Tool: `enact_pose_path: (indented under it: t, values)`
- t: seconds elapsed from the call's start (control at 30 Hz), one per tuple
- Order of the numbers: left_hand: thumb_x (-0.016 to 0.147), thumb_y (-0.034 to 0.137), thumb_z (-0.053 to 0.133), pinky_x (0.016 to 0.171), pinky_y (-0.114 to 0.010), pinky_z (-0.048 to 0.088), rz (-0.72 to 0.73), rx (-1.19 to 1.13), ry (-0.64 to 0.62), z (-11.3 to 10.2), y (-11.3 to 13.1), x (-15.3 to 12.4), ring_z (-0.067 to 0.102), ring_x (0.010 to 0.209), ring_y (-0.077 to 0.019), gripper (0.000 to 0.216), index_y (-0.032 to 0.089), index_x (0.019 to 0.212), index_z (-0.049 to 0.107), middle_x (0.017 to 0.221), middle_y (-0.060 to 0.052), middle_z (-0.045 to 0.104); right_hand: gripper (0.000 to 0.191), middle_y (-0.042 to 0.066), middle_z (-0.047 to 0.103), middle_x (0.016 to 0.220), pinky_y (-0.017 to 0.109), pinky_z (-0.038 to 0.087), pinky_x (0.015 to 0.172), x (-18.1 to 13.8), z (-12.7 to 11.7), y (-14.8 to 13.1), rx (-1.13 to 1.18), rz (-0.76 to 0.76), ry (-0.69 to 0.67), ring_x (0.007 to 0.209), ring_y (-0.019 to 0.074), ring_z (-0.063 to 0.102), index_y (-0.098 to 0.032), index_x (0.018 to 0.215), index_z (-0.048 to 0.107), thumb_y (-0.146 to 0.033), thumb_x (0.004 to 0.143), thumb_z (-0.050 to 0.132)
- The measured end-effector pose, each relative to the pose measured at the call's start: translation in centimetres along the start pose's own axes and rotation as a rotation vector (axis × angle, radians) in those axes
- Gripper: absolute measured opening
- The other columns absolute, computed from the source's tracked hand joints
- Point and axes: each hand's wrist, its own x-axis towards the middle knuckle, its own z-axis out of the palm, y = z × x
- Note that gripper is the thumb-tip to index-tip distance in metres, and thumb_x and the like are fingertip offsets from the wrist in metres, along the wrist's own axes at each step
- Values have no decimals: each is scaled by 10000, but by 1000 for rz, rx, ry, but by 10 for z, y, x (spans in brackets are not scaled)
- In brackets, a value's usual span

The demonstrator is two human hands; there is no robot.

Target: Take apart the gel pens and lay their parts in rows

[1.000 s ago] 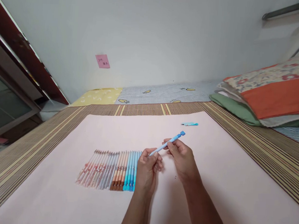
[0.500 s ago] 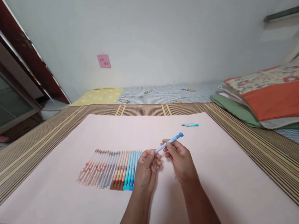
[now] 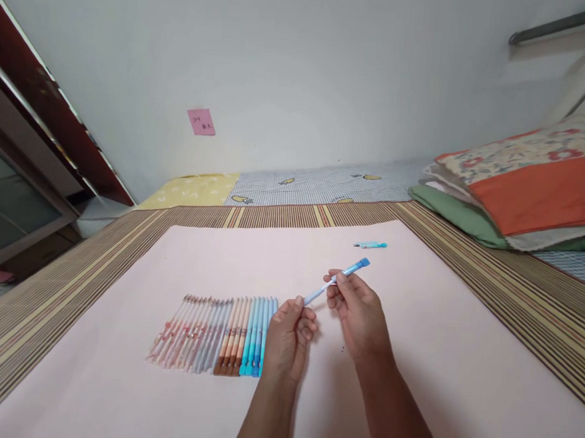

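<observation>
Both of my hands hold a light-blue pen (image 3: pixel 354 267) slanting up to the right above a pale pink sheet (image 3: pixel 230 255). My left hand (image 3: pixel 288 339) pinches its lower-left end, and that tip is hidden by the fingers. My right hand (image 3: pixel 361 310) grips the upper part, just below the darker blue end. Between the hands a thin whitish length of the pen shows. Left of my left hand lies a row of pens (image 3: pixel 235 335), side by side: pinkish and greyish clear ones, brown and peach ones, then blue ones. My left hand and wrist overlap the row's right end.
Small turquoise pen pieces (image 3: pixel 371 244), one with a dark tip, lie near the sheet's far right corner. A striped mat (image 3: pixel 474 272) is under the sheet. Folded bedding (image 3: pixel 545 190) is piled at right. A pink note (image 3: pixel 202 122) is stuck on the wall.
My right hand has moved slightly right, away from my left. The pen now spans a longer distance, with more of a thin whitish part showing between the hands.
</observation>
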Motion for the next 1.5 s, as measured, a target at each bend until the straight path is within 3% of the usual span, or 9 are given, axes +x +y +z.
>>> enact_pose_path:
  t: [0.2, 0.4, 0.67, 1.2, 1.5]
  values:
    - [584, 278, 965, 432, -134, 421, 19, -57, -13, -1, 0, 1, 566, 474, -65, 399, 124, 767, 646, 630, -18, 678, 364, 55, 741, 880, 249, 469, 552, 0, 0, -1, 60, 18, 25, 657, 131, 602, -194, 962, 711, -397, 699, 859]
    - [547, 259, 985, 466, -130, 441, 36, -84, -23, -1, 3, 1, 580, 502, -69, 421, 122, 804, 681, 650, -26, 688, 356, 80, 753, 891, 242, 470, 528, -1, 1, -5, 40, 56, -13, 651, 128, 607, -173, 855, 710, -441, 686, 872]
    - [559, 223, 974, 498, -134, 466, 54, -98, -24, -2, 3, 2, 600, 532, -77, 402, 110, 834, 702, 676, -51, 705, 399, 80, 757, 894, 280, 568, 634, 2, -3, -3, 122, 103, -51, 721, 155, 673, -177, 905, 720, -456, 677, 890]
    - [697, 307, 913, 394, -119, 386, 27, -60, 139, 0, 7, 0, 535, 425, -57, 340, 127, 695, 624, 562, -10, 639, 383, 73, 752, 894, 304, 586, 707, 9, -14, -12, 119, -63, 106, 704, 135, 649, -170, 917, 744, -433, 685, 899]
    - [791, 306, 856, 403, -115, 398, 36, -107, 203, -2, 10, 3, 532, 428, -52, 285, 104, 726, 666, 565, -10, 629, 317, 68, 739, 922, 288, 590, 687, 13, -27, -19, 182, -30, 151, 731, 139, 642, -185, 917, 756, -391, 712, 882]
